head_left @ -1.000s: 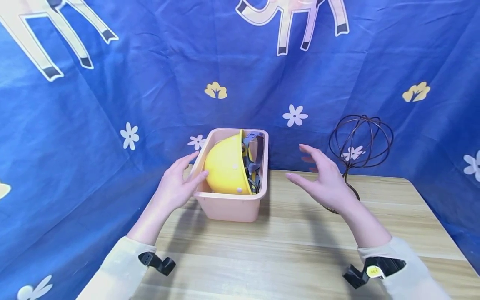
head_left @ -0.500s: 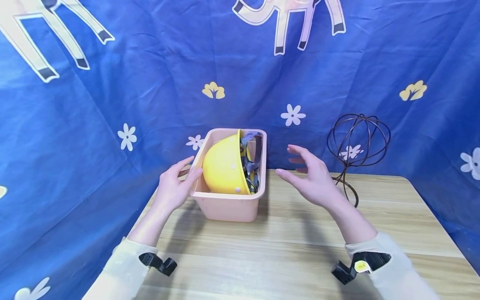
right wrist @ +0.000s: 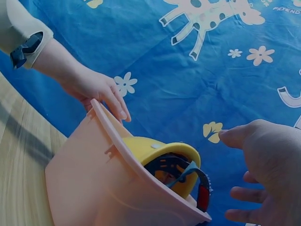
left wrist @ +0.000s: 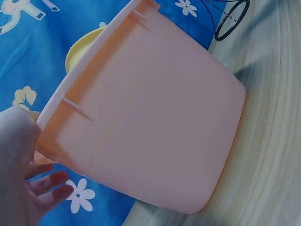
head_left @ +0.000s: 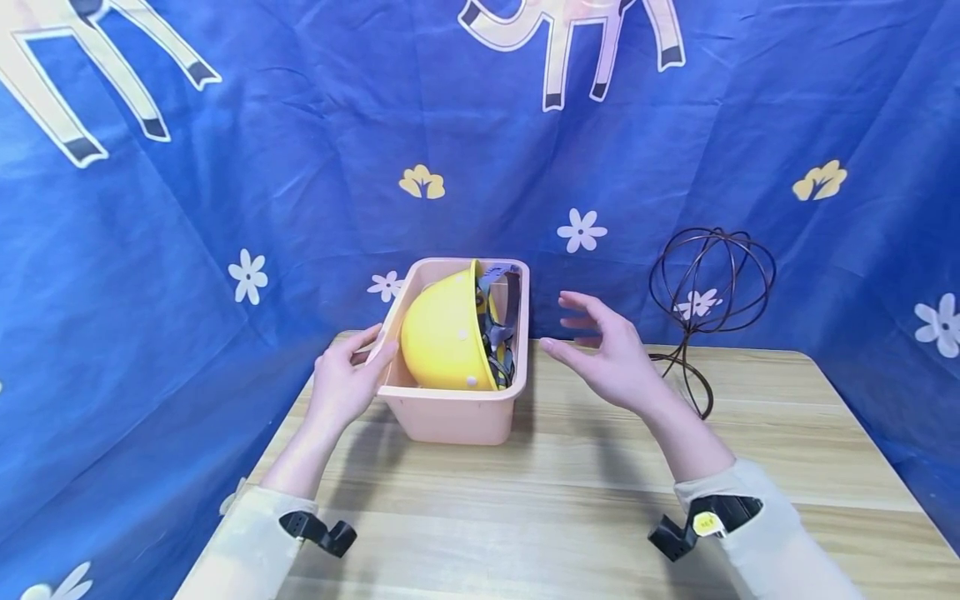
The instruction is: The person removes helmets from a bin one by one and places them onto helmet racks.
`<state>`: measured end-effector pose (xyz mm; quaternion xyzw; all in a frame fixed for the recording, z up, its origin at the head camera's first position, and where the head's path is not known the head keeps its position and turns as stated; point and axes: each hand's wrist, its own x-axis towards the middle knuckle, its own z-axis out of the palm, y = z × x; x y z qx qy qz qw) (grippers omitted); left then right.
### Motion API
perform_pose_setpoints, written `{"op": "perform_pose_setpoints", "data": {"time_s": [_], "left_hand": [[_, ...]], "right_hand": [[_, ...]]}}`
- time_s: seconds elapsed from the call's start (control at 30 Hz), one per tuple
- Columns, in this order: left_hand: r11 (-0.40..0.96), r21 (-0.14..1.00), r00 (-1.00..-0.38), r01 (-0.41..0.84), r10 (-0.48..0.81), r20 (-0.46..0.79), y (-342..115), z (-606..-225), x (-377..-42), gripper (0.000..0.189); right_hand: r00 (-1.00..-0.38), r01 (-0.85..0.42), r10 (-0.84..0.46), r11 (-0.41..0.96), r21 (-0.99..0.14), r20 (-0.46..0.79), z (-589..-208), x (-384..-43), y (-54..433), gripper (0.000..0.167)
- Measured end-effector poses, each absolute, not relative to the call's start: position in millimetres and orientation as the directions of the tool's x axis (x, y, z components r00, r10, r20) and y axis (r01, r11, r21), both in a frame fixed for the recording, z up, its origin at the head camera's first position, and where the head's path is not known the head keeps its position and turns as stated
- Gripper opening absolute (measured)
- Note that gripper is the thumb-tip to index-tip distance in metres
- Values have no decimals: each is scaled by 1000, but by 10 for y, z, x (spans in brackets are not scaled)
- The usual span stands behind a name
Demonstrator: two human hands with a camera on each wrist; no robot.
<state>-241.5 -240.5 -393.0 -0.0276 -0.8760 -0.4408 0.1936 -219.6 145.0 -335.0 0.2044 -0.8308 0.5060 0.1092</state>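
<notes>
A pink plastic bin (head_left: 450, 418) stands upright on the table with a yellow hard hat (head_left: 442, 333) on its side in it. The hat's inner straps face right; its lower part is hidden. My left hand (head_left: 345, 379) holds the bin's left rim, thumb over the edge and fingers outside, as the left wrist view also shows beside the bin wall (left wrist: 155, 113). To the right of the bin, my right hand (head_left: 611, 354) hovers with fingers spread apart and nothing in it. In the right wrist view a gap separates that hand (right wrist: 273, 174) from the bin.
A dark wire frame (head_left: 687, 332), globe-shaped above a looped base, stands at the back right of the wooden table (head_left: 480, 517). Blue patterned cloth (head_left: 322, 167) hangs behind and at both sides.
My right hand has moved left, closer to the bin. The left thumb has drawn back from the hard hat to the rim. The head view has shifted slightly.
</notes>
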Motion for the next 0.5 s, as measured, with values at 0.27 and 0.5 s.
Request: {"op": "perform_pose_setpoints", "data": {"time_s": [0.27, 0.5], "left_hand": [[564, 801, -914, 201, -186, 360, -2385, -3976, -2406, 50], [560, 808, -908, 184, -218, 358, -2361, -3976, -2393, 40]], "right_hand": [[-887, -457, -230, 325, -828, 399, -3401, -2261, 1367, 66], [-891, -446, -237, 300, -843, 388, -3408, -2301, 1300, 65]]}}
